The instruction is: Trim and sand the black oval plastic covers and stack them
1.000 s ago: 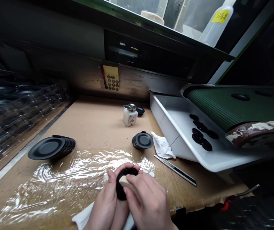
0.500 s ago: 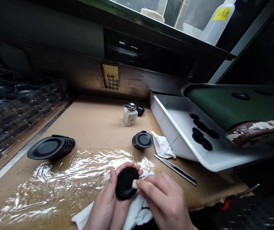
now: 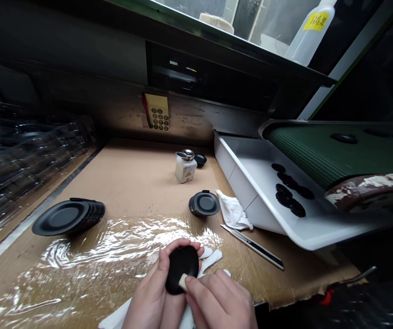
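My left hand (image 3: 155, 290) cups a round black plastic disc (image 3: 182, 262), with the fingers behind it and the thumb at its left edge. Pinched in my right hand (image 3: 222, 299) is a small cream-coloured block (image 3: 183, 282), pressed to the lower right of the disc's face. Under my hands lies white cloth (image 3: 114, 315), partly hidden, with finger-like ends like a glove's. Beyond them stands a short stack of black discs (image 3: 205, 203). A longer row of black discs (image 3: 66, 217) leans at the left.
A white pump bottle (image 3: 185, 170) stands farther back. At the right are a white cloth (image 3: 234, 212), a utility knife (image 3: 253, 246) and a white tray (image 3: 240, 169) holding several black parts, beside a green conveyor belt (image 3: 306, 153). Clear plastic trays (image 3: 28, 151) are stacked left.
My right hand has moved left and down, sliding the cream block from the disc's right edge to its lower part. The disc is tilted slightly differently. The view has shifted a little.
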### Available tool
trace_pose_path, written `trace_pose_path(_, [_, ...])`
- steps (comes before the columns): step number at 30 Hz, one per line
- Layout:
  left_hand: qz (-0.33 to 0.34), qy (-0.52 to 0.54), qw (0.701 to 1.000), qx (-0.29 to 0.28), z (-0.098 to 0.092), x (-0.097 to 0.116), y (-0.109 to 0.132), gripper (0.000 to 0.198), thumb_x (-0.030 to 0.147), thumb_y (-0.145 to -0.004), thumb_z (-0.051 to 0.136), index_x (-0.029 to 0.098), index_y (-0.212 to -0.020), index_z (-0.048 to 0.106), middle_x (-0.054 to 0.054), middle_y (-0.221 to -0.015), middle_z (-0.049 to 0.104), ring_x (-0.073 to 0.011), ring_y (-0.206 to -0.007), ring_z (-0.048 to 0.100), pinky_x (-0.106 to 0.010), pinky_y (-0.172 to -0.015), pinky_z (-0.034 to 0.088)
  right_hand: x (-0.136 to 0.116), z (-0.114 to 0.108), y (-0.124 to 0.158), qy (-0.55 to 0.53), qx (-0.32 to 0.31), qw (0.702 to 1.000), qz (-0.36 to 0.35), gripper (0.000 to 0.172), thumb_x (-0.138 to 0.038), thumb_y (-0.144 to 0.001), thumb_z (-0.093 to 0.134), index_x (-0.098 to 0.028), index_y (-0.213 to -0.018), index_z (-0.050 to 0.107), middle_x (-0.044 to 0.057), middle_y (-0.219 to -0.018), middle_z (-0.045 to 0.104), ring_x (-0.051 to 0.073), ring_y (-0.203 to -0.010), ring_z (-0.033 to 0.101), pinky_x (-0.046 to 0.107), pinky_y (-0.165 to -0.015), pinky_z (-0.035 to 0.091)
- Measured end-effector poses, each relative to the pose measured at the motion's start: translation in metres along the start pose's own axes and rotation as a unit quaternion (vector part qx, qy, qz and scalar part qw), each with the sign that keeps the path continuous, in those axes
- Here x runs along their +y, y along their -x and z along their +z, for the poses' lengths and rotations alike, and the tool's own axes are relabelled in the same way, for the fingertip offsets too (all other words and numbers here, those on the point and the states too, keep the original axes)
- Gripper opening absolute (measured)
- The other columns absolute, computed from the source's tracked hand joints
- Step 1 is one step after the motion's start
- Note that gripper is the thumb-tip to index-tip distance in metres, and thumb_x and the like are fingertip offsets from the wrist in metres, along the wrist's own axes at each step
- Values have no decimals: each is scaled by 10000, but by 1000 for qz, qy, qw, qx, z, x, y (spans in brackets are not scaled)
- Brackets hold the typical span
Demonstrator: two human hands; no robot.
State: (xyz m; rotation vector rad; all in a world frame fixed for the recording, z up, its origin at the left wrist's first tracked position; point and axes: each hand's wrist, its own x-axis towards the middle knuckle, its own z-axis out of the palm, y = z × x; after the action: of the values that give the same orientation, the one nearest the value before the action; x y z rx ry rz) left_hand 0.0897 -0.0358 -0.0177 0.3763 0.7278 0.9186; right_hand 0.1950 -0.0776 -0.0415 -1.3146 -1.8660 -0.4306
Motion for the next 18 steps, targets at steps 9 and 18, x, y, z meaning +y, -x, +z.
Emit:
trace_pose_path(9, [-57, 90, 992, -62, -2, 3, -5, 326, 397, -855, 398, 185, -904, 641, -63, -957, 693, -231, -1060, 554, -394, -1012, 305, 28, -21, -30, 41, -68, 992, -100, 217, -136, -827, 454, -131, -929, 646, 55, -707, 647, 158, -613, 502, 290, -523, 367])
trace_pose_path(18, [-37, 26, 999, -2, 3, 7, 1, 346, 208, -843, 469, 91, -1167, 499, -204, -1050, 677, -299, -1061, 573, -472, -972, 380, 64, -36, -16, -54, -29, 995, 82, 218, -100, -824, 514, -195, -1006, 588, 33, -843, 647, 145, -739, 554, 292, -668, 473])
